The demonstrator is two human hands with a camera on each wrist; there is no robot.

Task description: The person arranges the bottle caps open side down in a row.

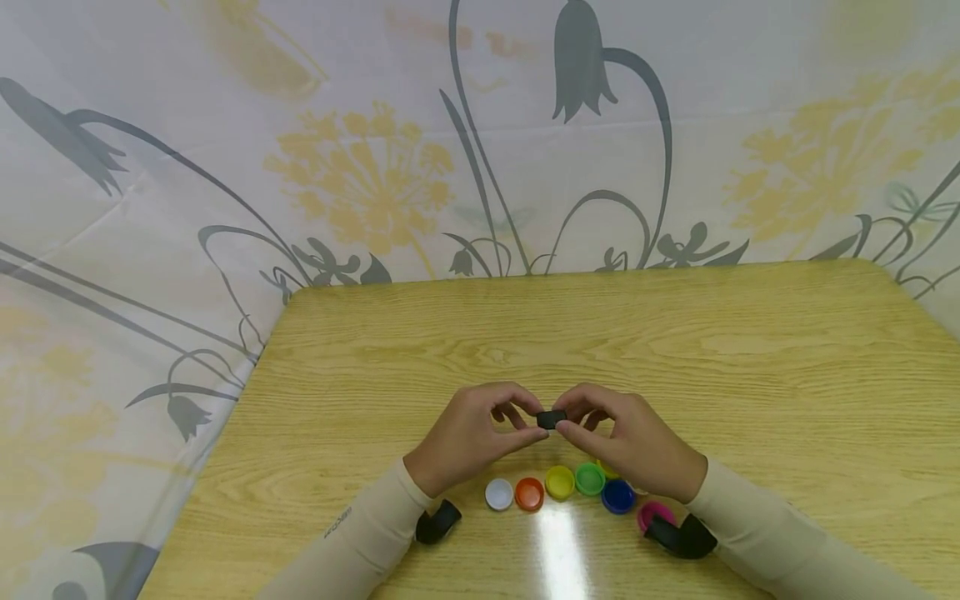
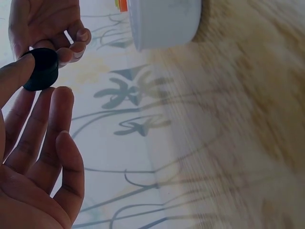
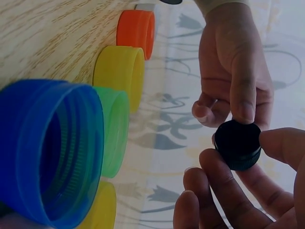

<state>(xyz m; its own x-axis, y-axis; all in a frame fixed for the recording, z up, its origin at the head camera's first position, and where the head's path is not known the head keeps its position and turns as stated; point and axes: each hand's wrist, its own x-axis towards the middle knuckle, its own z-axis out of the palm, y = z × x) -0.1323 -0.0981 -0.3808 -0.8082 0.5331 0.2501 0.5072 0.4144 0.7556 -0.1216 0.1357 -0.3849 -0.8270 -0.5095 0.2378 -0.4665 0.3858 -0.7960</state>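
Both hands hold one small black bottle cap (image 1: 551, 419) above the table, in the middle of the head view. My left hand (image 1: 480, 429) pinches its left side between thumb and fingers; my right hand (image 1: 633, 433) pinches the opposite side. In the right wrist view the cap (image 3: 238, 144) shows its hollow inside and ridged wall. Below the hands lie a white cap (image 1: 498, 494), an orange cap (image 1: 529, 494), a yellow cap (image 1: 559, 482), a green cap (image 1: 589, 479) and a blue cap (image 1: 618, 497). A second yellow cap (image 3: 101, 207) is partly hidden behind the blue one.
A pink cap (image 1: 656, 515) lies by the right wrist, partly covered by a black wrist device (image 1: 682, 537). Another black device (image 1: 438, 523) sits at the left wrist. The wooden table (image 1: 600, 333) ends at a flower-patterned cloth (image 1: 510, 167) behind and at the left.
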